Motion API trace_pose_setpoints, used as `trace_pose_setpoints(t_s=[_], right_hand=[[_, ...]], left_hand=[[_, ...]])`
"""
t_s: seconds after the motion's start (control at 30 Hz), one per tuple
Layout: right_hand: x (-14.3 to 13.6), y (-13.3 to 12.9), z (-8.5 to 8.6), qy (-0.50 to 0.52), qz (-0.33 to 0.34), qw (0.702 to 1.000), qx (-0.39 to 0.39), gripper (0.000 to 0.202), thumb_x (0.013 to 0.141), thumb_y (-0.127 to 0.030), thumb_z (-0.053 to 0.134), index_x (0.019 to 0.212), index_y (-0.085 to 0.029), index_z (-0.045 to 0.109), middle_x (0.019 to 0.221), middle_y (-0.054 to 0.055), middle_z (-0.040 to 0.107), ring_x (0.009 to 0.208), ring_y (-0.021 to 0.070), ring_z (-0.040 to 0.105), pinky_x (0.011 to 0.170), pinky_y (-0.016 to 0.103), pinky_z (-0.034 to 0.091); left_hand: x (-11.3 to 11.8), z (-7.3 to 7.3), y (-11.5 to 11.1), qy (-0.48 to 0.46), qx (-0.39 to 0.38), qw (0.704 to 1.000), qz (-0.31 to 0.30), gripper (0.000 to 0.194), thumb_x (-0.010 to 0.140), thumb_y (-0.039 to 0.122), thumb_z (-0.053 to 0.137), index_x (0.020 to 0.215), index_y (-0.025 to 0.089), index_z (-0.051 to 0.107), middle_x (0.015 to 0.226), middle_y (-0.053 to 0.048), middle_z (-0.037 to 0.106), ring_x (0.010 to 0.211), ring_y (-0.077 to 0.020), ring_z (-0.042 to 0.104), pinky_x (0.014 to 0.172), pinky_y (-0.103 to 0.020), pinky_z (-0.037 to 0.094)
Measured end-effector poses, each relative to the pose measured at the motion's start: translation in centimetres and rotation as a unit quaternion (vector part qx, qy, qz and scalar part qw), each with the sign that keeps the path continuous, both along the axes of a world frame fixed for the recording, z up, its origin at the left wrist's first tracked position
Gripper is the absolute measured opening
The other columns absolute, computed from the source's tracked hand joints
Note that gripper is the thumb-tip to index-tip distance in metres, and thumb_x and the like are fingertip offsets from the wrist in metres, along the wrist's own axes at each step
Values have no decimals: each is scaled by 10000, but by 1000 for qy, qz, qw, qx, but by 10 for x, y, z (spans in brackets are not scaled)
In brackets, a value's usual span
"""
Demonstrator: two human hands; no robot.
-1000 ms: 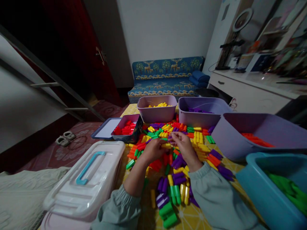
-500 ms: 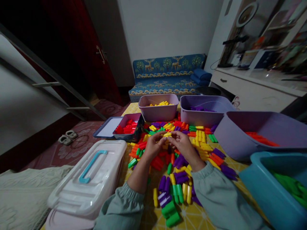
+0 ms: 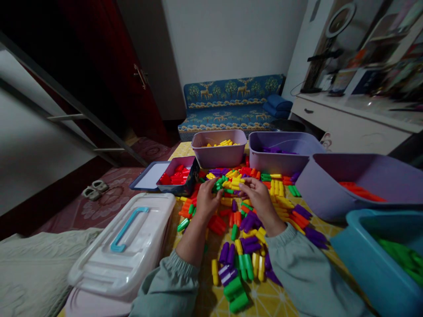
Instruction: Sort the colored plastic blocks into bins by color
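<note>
Both arms in same top: pale grey-green, soft sweatshirt-type fabric, kinda muted sage. Left sleeve (image 3: 161, 286) enters at 7 o'clock, pushed up, forearm bare below it. Right sleeve (image 3: 304, 273) enters at 5 o'clock, reaches down to wrist. Both cuffs gathered, elastic, bunchy folds behind them. Left hand (image 3: 205, 200) and right hand (image 3: 261, 200) bare, short nails on fingers. Fabric plain, loose, wrinkled along forearms.

Glossy smooth plastic pegs (image 3: 246, 220) lying on patterned cloth (image 3: 264, 301), matt plastic bins (image 3: 218, 155), soft cloth sleeves (image 3: 307, 273) covering arms
</note>
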State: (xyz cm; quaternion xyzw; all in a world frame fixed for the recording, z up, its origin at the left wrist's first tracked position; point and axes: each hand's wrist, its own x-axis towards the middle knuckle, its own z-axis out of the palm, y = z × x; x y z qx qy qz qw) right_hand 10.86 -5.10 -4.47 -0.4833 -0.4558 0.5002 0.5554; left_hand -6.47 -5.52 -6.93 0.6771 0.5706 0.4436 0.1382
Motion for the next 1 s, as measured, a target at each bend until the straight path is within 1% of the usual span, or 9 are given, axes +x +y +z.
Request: trace_pose_setpoints(t_s=[0.1,0.2,0.33,0.47,0.67,0.73,0.83,0.93,1.0], right_hand=[[1,1,-3,1,-2,1000,1,363,639,-416,717,882,-176,595,639,1,656,521,155,627,462,244,485],[0,1,-5,-8,15,1000,-4,339,656,-416,707,862,-174,591,683,17,674,552,163,660,464,233,485],[-2,-2,-2,-19,37,999,-16,297,648,-387,712,816,-177,588,654,9,668,517,151,652,443,216,469],[-2,-6,4,-29,64,997,-17,293,669,-373,692,870,-177,608,601,-13,653,438,120,591,404,202,424],[-1,-3,17,-28,77,997,-11,257,684,-350,690,885,-190,688,579,-19,647,399,103,543,381,202,422],[0,3,24,-37,82,996,0,233,688,-360,705,852,-193,706,561,-12,647,393,106,539,359,199,414],[4,20,40,-71,99,993,10,202,693,-353,729,783,-173,712,505,-9,621,378,104,531,324,176,382],[5,51,62,-94,83,991,44,185,718,-316,736,772,-142,703,529,1,627,389,95,539,346,169,411],[3,79,81,-83,36,992,88,185,751,-292,722,809,-121,685,631,19,661,447,95,580,425,193,486]], left_hand=[[0,-3,-1,100,-29,994,-36,477,734,182,676,1208,218,648,1233,-103,637,1150,-278,559,1004,-428,425],[1,-3,-1,95,-25,994,-45,381,733,119,642,1095,218,706,1150,-89,664,1088,-259,585,971,-407,447],[0,-3,-2,-4,15,1000,-11,319,766,69,560,1007,203,721,1014,-78,666,983,-204,618,896,-323,485],[0,-2,-2,-108,21,994,20,330,753,86,565,1041,184,694,1011,-74,659,930,-181,625,826,-281,501],[5,25,9,-326,-122,937,20,387,730,213,620,1114,165,637,882,-40,647,715,-147,612,647,-263,518],[5,36,13,-275,-172,946,4,368,706,198,635,1072,170,667,816,-29,641,656,-144,594,635,-270,505],[8,41,13,-101,-171,980,1,287,670,175,687,953,189,731,804,-50,661,732,-190,612,731,-306,487],[13,31,6,-11,-138,989,41,223,714,229,691,929,216,747,924,-88,684,835,-230,628,787,-327,467],[16,22,2,12,-135,989,60,187,741,245,672,910,225,750,923,-91,693,838,-237,633,775,-324,460]])
